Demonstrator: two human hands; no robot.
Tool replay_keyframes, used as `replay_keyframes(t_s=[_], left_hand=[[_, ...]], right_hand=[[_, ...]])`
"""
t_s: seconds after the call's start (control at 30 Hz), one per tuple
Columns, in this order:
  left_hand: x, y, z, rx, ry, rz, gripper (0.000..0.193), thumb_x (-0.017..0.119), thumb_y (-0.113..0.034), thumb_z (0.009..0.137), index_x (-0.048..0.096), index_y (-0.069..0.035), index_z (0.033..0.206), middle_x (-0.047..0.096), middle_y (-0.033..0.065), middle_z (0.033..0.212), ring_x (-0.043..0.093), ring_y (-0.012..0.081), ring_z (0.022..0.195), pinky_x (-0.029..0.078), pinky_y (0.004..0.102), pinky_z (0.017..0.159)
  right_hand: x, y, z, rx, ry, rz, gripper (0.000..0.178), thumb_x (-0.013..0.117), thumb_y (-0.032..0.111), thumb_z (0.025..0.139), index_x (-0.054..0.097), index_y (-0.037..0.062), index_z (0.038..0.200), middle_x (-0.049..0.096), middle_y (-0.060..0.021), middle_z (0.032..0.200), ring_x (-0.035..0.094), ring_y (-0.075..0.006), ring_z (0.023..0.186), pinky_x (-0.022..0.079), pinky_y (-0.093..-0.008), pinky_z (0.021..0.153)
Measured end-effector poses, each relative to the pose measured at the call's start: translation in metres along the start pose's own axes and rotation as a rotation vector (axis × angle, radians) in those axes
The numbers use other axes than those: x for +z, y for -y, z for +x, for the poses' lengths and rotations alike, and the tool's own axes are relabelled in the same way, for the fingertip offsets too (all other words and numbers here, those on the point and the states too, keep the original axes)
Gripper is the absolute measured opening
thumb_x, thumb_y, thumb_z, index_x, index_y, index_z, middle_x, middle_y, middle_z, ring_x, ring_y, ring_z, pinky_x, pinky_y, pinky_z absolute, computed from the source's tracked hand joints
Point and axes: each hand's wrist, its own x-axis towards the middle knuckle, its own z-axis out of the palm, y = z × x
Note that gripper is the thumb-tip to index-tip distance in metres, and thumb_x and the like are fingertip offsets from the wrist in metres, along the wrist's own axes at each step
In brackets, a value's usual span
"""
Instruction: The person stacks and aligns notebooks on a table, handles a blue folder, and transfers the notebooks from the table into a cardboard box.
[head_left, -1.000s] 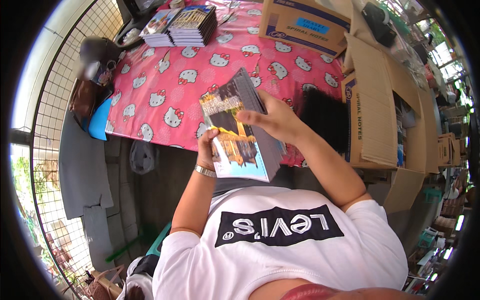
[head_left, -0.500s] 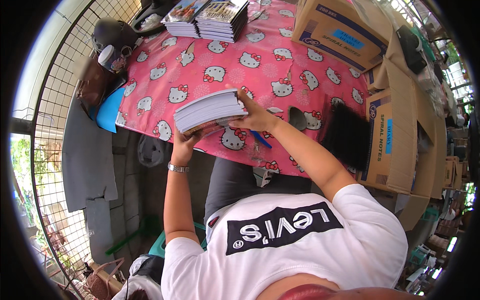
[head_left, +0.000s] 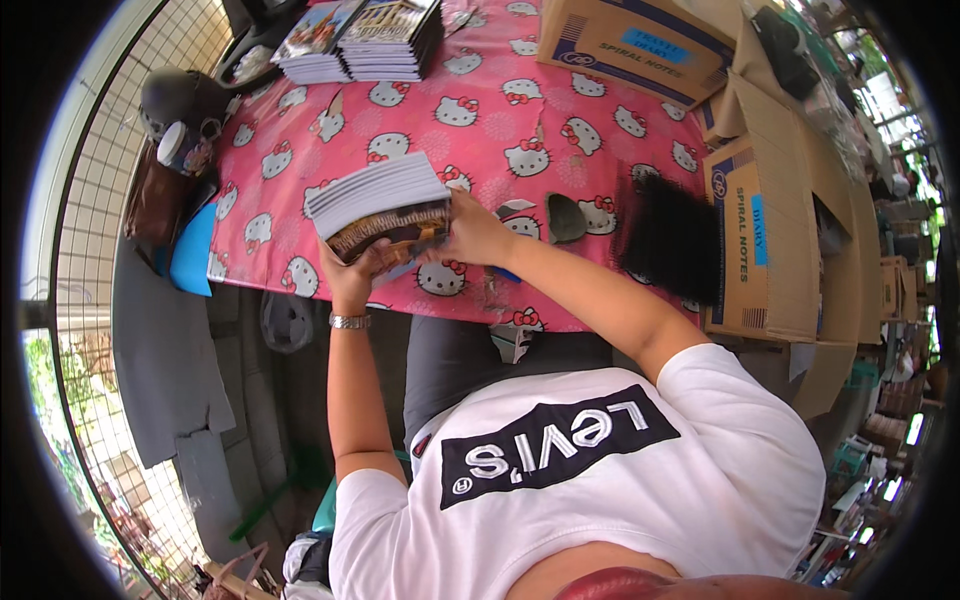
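Between my two hands I hold a thick stack of notebooks [head_left: 385,200] above the near edge of the table. White page edges face up, and a dark, golden-brown picture cover shows on the side toward me. My left hand [head_left: 352,272], below a metal wristwatch, grips the stack's lower left with fingers across the cover. On the stack's right end my right hand [head_left: 472,230] is closed, its thumb near the top edge. Two piles of similar notebooks [head_left: 385,62] stand at the far left of the table.
A pink cartoon-print cloth covers the table [head_left: 490,130]. Cardboard boxes stand at the far right [head_left: 640,48] and right edge [head_left: 750,240]. A black bristly mat-like thing [head_left: 668,240] and a grey-green oval object [head_left: 566,218] lie nearby. At left are a cup [head_left: 185,148] and blue sheet [head_left: 192,250].
The stack of notebooks has tilted in my hands, so more of its front cover now shows. The whole view has shifted slightly, moving the table's things leftward.
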Motion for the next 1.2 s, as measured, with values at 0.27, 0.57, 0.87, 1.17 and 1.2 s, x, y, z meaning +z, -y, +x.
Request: replay_keyframes(t_s=[0.27,0.57,0.87,1.17,1.2], left_hand=[[0.027,-0.122,0.045,0.059,0.422,0.535,0.056,0.089,-0.006,0.063,0.053,0.001,0.106,0.068,0.0098,0.094,0.063,0.0135,0.083,0.053,0.029,0.075],[0.122,-0.005,0.068,-0.464,1.308,0.945,0.071,0.09,-0.026,0.065,0.055,0.003,0.121,0.068,0.014,0.11,0.064,0.0219,0.101,0.049,0.0373,0.09],[0.194,0.032,0.069,-0.493,1.722,1.025,0.086,0.091,-0.039,0.062,0.053,0.003,0.127,0.067,0.0136,0.117,0.063,0.0242,0.11,0.046,0.0359,0.098],[0.172,0.036,0.08,-0.817,1.541,0.877,0.093,0.091,-0.027,0.063,0.044,-0.002,0.14,0.055,0.0149,0.133,0.053,0.0251,0.123,0.039,0.0347,0.106],[0.171,0.027,0.079,-0.713,1.53,0.961,0.092,0.091,-0.025,0.063,0.044,-0.003,0.14,0.054,0.0138,0.134,0.051,0.024,0.124,0.039,0.0351,0.107]], right_hand=[[-0.038,-0.064,-0.084,0.065,-0.037,-0.663,0.062,0.072,0.04,0.079,0.053,0.0125,0.131,0.051,-0.0089,0.136,0.039,-0.0295,0.136,0.018,-0.0614,0.114],[-0.195,0.038,-0.102,0.265,-0.482,-0.36,0.042,0.071,0.026,0.084,0.064,0.0097,0.121,0.048,-0.0189,0.141,0.037,-0.0391,0.137,0.028,-0.0498,0.114],[-0.554,0.085,-0.346,0.661,-1.271,-0.513,0.037,0.07,0.026,0.088,0.064,0.0004,0.114,0.07,-0.0118,0.101,0.065,-0.0184,0.098,0.051,-0.0344,0.083],[-0.564,-0.113,-0.464,1.793,-0.132,-0.479,0.036,0.063,0.037,0.084,0.065,0.0064,0.103,0.064,-0.0151,0.098,0.06,-0.0224,0.079,0.051,-0.04,0.071],[-0.565,-0.121,-0.463,1.836,-0.058,-0.428,0.036,0.063,0.036,0.083,0.065,0.0061,0.102,0.064,-0.0175,0.098,0.061,-0.0229,0.08,0.051,-0.0395,0.07]])
